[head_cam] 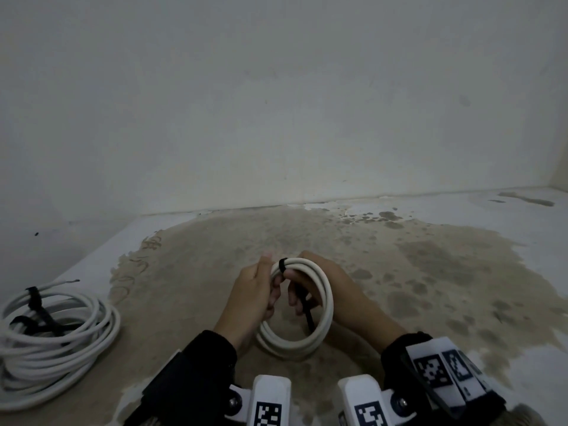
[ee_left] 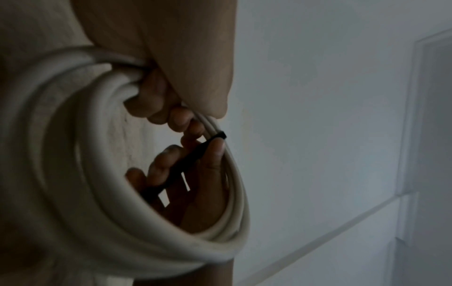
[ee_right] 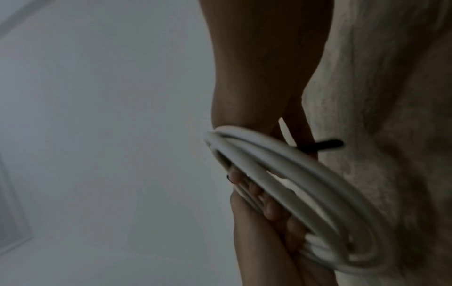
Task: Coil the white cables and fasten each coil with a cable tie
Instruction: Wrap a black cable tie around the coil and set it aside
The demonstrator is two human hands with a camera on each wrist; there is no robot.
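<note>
Overhead, we hold a small white cable coil [head_cam: 319,290] upright above the stained floor [head_cam: 430,272]. Our left hand [head_cam: 250,290] grips its left side with curled fingers; our right hand [head_cam: 319,284] pinches the black cable tie [head_cam: 282,263] looped over the coil's top. A second coil [head_cam: 58,336], already tied, lies on the floor far left.

From the left wrist, the tie's tail [ee_left: 176,170] crosses the right fingers [ee_left: 215,154] inside the ring.

From the right wrist, left fingers [ee_right: 269,207] wrap the strands [ee_right: 305,183].
</note>
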